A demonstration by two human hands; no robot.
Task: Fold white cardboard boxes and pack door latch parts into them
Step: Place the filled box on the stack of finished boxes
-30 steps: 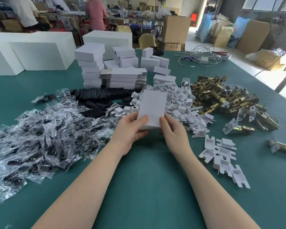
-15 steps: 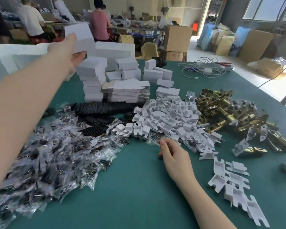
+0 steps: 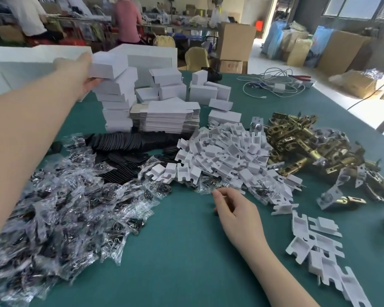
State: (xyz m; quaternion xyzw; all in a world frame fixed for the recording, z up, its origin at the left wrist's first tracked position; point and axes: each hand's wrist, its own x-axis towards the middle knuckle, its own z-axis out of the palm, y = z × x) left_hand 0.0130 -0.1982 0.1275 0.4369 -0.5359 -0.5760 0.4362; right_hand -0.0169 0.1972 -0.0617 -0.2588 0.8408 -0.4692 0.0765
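Two hands work over the green table [image 3: 186, 262]. Left hand [image 3: 84, 72] grips a folded white box [image 3: 108, 65] on top of the far-left box stack [image 3: 118, 103]. Right hand [image 3: 235, 214], fingers loosely curled and holding nothing, rests near clear screw packets [image 3: 60, 220]. White cardboard inserts [image 3: 228, 156] lie between flat box blanks [image 3: 169, 117] and brass latches [image 3: 315, 149] at right

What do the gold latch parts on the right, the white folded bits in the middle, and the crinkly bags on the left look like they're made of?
Gold latch parts: metal, seemingly brass-plated; shiny yellow glints, silver plates.
White folded bits: thin matte cardboard, judging by sharp creases and cut slots.
Crinkly bags: clear glossy plastic film; wrinkled highlights, with dark contents I cannot identify.
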